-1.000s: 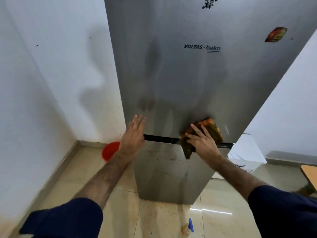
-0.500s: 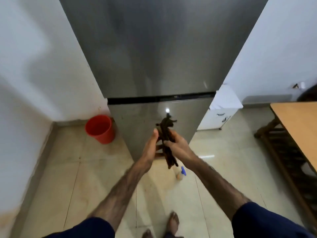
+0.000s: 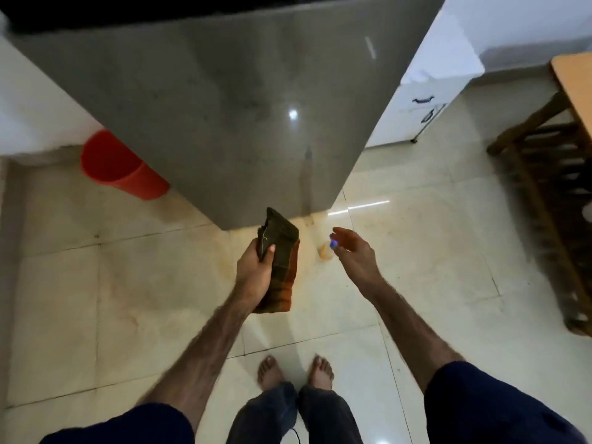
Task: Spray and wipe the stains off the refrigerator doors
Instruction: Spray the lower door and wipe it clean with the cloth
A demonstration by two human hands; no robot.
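The grey lower door of the refrigerator point(image 3: 224, 100) fills the upper middle of the head view, with faint dark smudges on it. My left hand point(image 3: 254, 272) is shut on a folded dark green and orange cloth point(image 3: 279, 261), held in front of the door's bottom edge. My right hand point(image 3: 354, 253) is open, fingers spread, just above a small spray bottle point(image 3: 326, 249) with a blue nozzle that stands on the floor by the fridge's lower right corner. The hand hides part of the bottle; I cannot tell if they touch.
A red bucket point(image 3: 118, 166) stands on the tiled floor left of the fridge. A white cabinet point(image 3: 413, 107) is to its right, and a wooden table point(image 3: 573, 88) with a slatted frame at the far right. My bare feet point(image 3: 294, 368) are below.
The cloth passed from my right hand on the door, through both hands, into my left hand alone. My right hand let go and dropped toward the spray bottle. My view tilted down to the floor.
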